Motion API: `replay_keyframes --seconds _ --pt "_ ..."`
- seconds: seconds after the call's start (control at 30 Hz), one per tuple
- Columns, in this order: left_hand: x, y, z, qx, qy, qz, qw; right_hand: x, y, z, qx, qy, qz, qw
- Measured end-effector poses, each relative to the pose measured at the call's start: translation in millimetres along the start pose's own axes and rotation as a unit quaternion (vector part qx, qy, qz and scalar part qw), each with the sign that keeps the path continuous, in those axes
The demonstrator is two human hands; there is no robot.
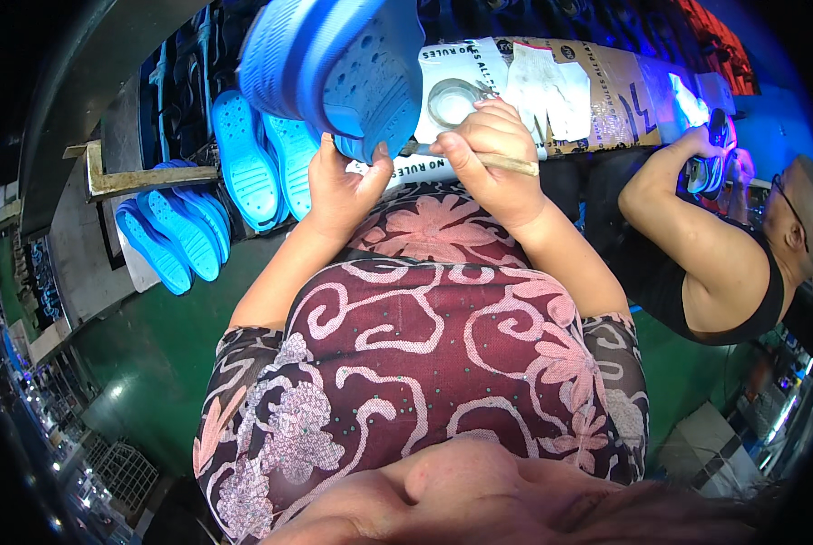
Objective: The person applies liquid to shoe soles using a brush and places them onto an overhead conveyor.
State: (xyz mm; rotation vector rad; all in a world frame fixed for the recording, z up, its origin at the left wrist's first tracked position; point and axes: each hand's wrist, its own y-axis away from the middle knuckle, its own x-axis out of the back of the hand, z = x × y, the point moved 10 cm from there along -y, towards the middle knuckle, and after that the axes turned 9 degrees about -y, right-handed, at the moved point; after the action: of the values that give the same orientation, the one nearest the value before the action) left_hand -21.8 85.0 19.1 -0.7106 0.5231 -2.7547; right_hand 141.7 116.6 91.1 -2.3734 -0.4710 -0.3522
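Close in front of me, my left hand (350,186) grips a blue shoe sole (361,86) by its lower end, thumb on its edge. The sole is tilted up, with ridged side walls and a face dotted with small holes. My right hand (495,163) is closed round a brush (513,164) with a pale wooden handle. The brush's dark tip meets the sole's lower edge, and its bristles are mostly hidden. Just beyond my right hand stands a round, clear dish (454,102) on white printed paper (461,64).
Several light-blue soles (246,168) lie at my left, with more blue soles (182,232) beyond a wooden bar (152,179). Brown cardboard (620,95) covers the bench to the right. There, a co-worker (733,245) holds a shoe (710,168) under violet light.
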Motion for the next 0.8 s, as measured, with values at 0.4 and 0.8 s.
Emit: replay_keyframes --seconds 0.4,0.8 --pt "8 0 2 -0.044 0.000 0.042 0.998 8 7 12 -0.042 -0.054 0.038 0.997" --pt "5 1 6 -0.042 0.019 0.039 0.998 -2 4 9 -0.029 -0.026 0.012 0.999"
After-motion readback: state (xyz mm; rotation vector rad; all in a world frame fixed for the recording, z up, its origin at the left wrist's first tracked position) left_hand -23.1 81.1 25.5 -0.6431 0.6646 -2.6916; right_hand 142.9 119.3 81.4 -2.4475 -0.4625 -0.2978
